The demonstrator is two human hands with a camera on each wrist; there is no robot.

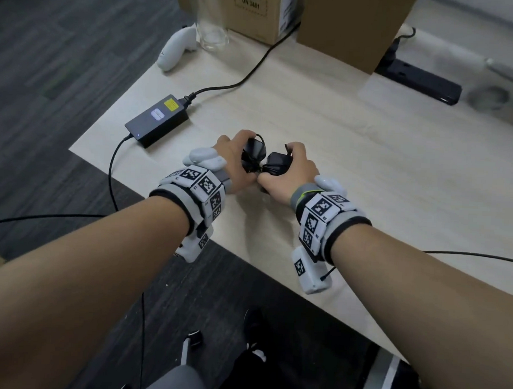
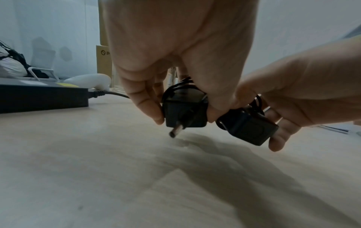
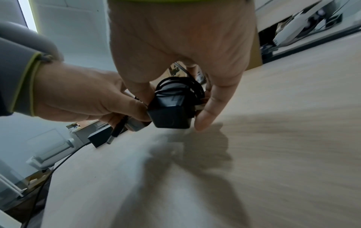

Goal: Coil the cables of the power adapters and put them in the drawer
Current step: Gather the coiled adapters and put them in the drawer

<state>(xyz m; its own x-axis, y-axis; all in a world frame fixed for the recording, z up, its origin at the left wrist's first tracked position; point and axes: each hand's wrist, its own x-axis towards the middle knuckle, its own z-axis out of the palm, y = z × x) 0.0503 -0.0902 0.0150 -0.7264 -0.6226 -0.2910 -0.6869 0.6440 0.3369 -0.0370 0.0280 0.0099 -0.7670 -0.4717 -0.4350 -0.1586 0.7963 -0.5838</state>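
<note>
Two small black power adapters with cables wound around them are held just above the pale wooden table point(image 1: 368, 158). My left hand point(image 1: 236, 161) grips the left adapter point(image 1: 252, 156) point(image 2: 184, 111); its barrel plug point(image 2: 176, 131) sticks out downward. My right hand point(image 1: 291, 172) grips the right adapter point(image 1: 277, 164) point(image 3: 171, 114), whose coiled cable point(image 3: 181, 86) sits on top. The two adapters almost touch, side by side. No drawer is in view.
A large black power brick point(image 1: 157, 120) with a yellow label lies to the left, its cables running off the table. A white controller point(image 1: 175, 48), a glass point(image 1: 212, 30), cardboard boxes point(image 1: 345, 24) and a black power strip point(image 1: 419, 79) stand at the back.
</note>
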